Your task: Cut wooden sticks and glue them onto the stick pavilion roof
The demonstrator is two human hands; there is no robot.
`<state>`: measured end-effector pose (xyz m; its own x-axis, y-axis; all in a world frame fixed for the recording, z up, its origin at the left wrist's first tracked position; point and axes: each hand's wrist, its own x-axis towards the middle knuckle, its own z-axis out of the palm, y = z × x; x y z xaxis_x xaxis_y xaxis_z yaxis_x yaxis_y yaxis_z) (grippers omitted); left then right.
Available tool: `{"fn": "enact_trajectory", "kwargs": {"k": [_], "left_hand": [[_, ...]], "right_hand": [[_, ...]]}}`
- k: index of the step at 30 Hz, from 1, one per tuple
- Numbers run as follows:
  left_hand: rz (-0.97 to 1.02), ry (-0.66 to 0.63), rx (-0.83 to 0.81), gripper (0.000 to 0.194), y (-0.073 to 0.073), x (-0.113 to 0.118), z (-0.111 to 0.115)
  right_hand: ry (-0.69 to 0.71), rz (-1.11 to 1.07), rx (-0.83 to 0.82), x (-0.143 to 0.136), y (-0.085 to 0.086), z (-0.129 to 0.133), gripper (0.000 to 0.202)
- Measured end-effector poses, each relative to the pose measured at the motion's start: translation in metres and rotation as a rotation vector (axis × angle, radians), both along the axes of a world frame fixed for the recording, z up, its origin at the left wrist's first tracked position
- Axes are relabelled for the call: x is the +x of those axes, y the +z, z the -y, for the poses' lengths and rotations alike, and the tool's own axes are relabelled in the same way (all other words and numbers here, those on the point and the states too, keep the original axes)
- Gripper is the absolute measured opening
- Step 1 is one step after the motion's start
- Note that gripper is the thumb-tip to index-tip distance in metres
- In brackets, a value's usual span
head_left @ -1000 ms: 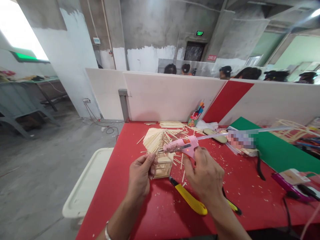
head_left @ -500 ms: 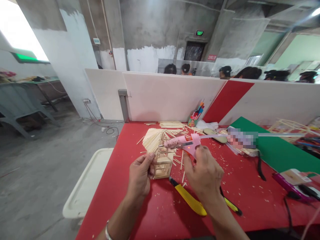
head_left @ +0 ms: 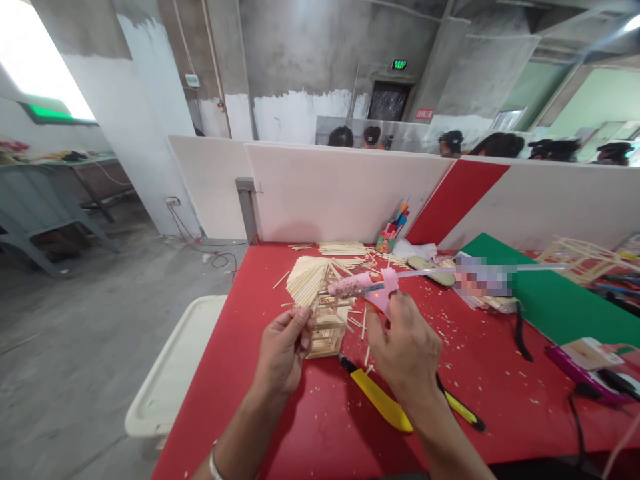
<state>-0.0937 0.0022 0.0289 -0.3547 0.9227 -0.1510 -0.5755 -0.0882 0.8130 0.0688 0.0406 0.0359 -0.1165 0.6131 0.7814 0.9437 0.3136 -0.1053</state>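
Observation:
A small house-like frame of pale wooden sticks (head_left: pixel 327 333) stands on the red table (head_left: pixel 240 400). At its left side, my left hand (head_left: pixel 283 347) pinches the frame between thumb and fingers. My right hand (head_left: pixel 407 347) is wrapped round the handle of a pink glue gun (head_left: pixel 383 293), with a long clear glue stick coming out of its back. The gun's nozzle points left and meets the upper part of the frame; whether it touches a stick is too small to tell.
A yellow-handled knife (head_left: pixel 383 400) lies below the frame, a yellow cutter (head_left: pixel 465 410) right of it. Loose sticks (head_left: pixel 343 249) and a pen cup (head_left: pixel 387 239) are near the white partition (head_left: pixel 340 193). A green board (head_left: pixel 540 293) and power strip (head_left: pixel 585 380) lie right.
My right hand has shifted very slightly left with the glue gun, and the rear end of the glue stick has moved left. My left hand stays on the frame.

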Motion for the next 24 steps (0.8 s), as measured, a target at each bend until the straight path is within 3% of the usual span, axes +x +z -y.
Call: {"fn": "enact_trajectory", "kwargs": {"k": [18, 24], "left_hand": [[-0.017, 0.082, -0.059, 0.029, 0.0008, 0.0022, -0.0020], [0.003, 0.096, -0.065, 0.026, 0.0027, 0.0035, -0.0012]], "right_hand": [[-0.019, -0.038, 0.018, 0.0019, -0.0017, -0.0014, 0.017], [0.032, -0.008, 0.015, -0.0013, -0.0016, -0.0009, 0.019]]}}
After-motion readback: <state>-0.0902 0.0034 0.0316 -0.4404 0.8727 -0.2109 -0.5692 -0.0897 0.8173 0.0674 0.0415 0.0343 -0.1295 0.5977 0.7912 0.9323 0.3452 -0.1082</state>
